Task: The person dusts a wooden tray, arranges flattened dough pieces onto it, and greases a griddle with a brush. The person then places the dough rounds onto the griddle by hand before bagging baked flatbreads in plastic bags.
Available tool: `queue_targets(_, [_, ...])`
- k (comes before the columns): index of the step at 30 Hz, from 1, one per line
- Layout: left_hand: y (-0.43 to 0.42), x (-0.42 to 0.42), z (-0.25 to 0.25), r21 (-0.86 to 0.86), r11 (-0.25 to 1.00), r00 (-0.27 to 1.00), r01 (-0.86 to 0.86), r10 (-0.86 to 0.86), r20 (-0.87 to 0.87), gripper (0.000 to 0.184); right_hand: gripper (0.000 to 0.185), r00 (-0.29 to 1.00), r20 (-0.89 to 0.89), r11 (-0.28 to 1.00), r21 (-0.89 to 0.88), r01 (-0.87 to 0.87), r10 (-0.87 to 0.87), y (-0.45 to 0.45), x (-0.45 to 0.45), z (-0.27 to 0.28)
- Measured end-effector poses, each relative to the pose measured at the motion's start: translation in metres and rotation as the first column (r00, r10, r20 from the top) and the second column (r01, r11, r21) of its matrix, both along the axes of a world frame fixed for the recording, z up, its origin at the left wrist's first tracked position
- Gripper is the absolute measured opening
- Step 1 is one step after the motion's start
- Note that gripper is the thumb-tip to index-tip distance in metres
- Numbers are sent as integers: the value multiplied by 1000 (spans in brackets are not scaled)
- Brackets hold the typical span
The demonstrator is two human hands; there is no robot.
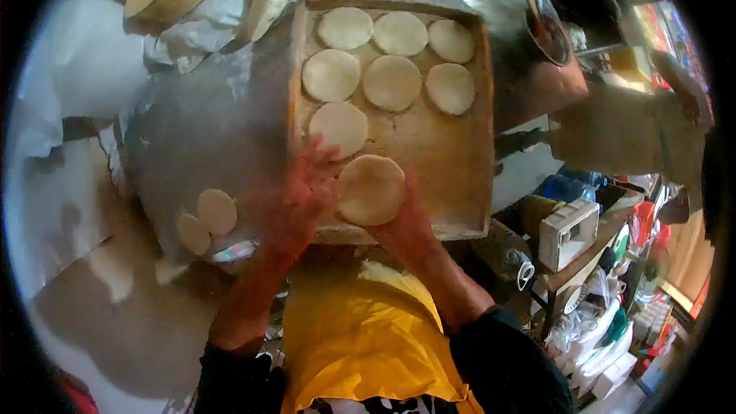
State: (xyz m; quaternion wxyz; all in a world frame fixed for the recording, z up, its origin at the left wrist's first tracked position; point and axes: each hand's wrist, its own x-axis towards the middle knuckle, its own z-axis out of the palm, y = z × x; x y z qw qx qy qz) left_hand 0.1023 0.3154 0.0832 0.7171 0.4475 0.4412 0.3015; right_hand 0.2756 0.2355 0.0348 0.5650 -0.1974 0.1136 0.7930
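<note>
Wooden tray [448, 176] holds seven dough rounds [392, 83]; right hand [414, 226] clamped on eighth round [370, 190]; left hand [301, 193] beside it, fingers apart; two discs [218, 211] on table [199, 123].

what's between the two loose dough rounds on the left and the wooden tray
In the head view, bare grey tabletop, then the left hand by the tray.
</note>
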Motion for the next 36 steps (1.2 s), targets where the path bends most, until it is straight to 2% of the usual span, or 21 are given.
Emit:
queue_targets(3, [17, -2, 3, 155, 987, 994, -48, 62, -85, 65, 78, 886, 436, 970, -100, 224, -159, -12, 17, 28])
queue_targets(4, [20, -7, 4, 207, 976, 990, -64, 89, -113, 65, 78, 887, 432, 969, -97, 227, -164, -13, 23, 26])
queue_targets(5, [21, -14, 3, 114, 990, 989, -84, 97, -112, 64, 77, 621, 760, 982, 161, 101, -189, -11, 31, 24])
queue_targets(7, [22, -28, -4, 21, 994, 989, -103, 105, -109, 64, 76, 243, 924, 935, 332, -126, -295, 5, 40, 13])
queue_targets(8, [16, -36, -10, -1, 989, 983, -148, 147, -113, 63, 74, -360, 877, 914, 181, -362, -317, 19, 43, 1])
queue_targets(9, [8, -48, -16, -25, 980, 974, -196, 192, -120, 61, 72, -802, 469, 885, -85, -457, -369, 24, 42, -10])
queue_targets(10, [2, -59, -18, -28, 979, 973, -204, 199, -121, 61, 72, -799, 470, 881, -88, -464, -374, 22, 41, -21])
queue_targets(13, [-15, -128, -26, -2, 943, 920, -333, 324, -219, 53, 70, -779, 504, 926, 153, -345, -373, 29, 15, -34])
queue_targets(17, [-49, -258, -60, 46, 782, 735, -622, 603, -309, 35, 55, -544, 626, 773, 154, -616, -558, 32, -65, 3])
queue_targets(19, [-73, -313, -70, 71, 675, 607, -735, 700, -377, 27, 44, -249, 852, 630, 116, -768, -461, 38, -116, 7])
queue_targets(20, [-83, -338, -78, 107, 619, 526, -778, 735, -428, 28, 40, -137, 848, 509, 171, -844, -512, 47, -140, 0])
queue_targets(21, [-95, -362, -90, 141, 564, 443, -814, 759, -477, 28, 40, -118, 849, 479, 170, -861, -515, 54, -167, -23])
queue_targets(23, [-120, -396, -112, 166, 530, 418, -832, 794, -442, 33, 38, -294, 861, 433, -98, -896, -415, 66, -214, -76])
queue_targets(25, [-119, -396, -99, 259, 754, 454, -603, 591, -667, 37, 35, -302, 902, 452, -140, -881, -308, 92, -236, -59])
queue_targets(27, [-130, -416, -159, 169, 722, 427, -670, 562, -708, 44, 32, -318, 928, 476, -194, -858, -195, 108, -257, -47])
queue_targets(29, [-136, -411, -200, 356, 562, 374, -747, 798, -473, 47, 27, -366, 928, 584, -257, -770, -75, 115, -274, -44])
queue_targets(30, [-125, -397, -171, 237, 590, 452, -772, 771, -449, 44, 27, -381, 921, 573, -272, -774, -77, 117, -278, -45])
queue_targets(32, [-110, -368, -140, 153, 598, 467, -787, 739, -485, 41, 25, -288, 958, 611, -233, -756, 8, 119, -281, -42])
queue_targets(33, [-104, -365, -132, 81, 612, 487, -786, 695, -529, 38, 25, -294, 956, 609, -237, -757, 6, 118, -284, -39])
queue_targets(35, [-98, -371, -126, 13, 656, 544, -754, 636, -548, 36, 25, -383, 889, 533, -203, -821, -250, 110, -286, -31])
queue_targets(36, [-98, -373, -132, -27, 689, 585, -724, 594, -553, 35, 25, -396, 886, 549, -212, -808, -241, 104, -288, -40])
